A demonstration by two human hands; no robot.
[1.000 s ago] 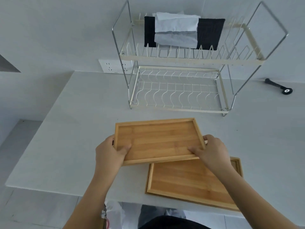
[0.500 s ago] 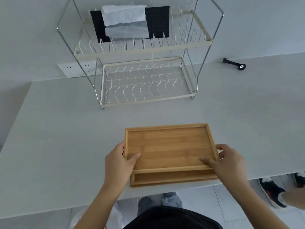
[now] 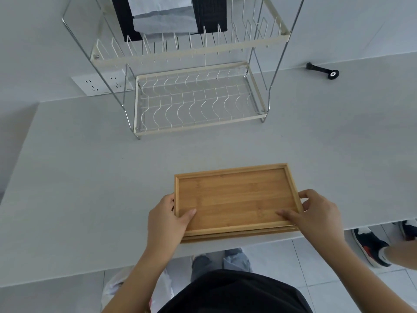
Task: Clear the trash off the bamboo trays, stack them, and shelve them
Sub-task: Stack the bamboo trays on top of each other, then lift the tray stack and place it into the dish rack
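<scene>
Two bamboo trays lie stacked near the front edge of the grey table. The top tray is bare inside and nearly covers the bottom tray, of which only a thin front strip shows. My left hand grips the stack's left edge, thumb inside the top tray. My right hand holds the right edge, thumb on the tray floor and fingers around the rim. No trash is visible on the trays.
A two-tier wire dish rack stands at the back of the table; black and white cloths hang on its upper tier. A black tool lies at the back right. A wall socket is behind. Another person's shoes show at right.
The top tray has slid further over the bottom one, so the two are now almost aligned. Both hands stayed on the tray edges. The view moved closer to the rack.
</scene>
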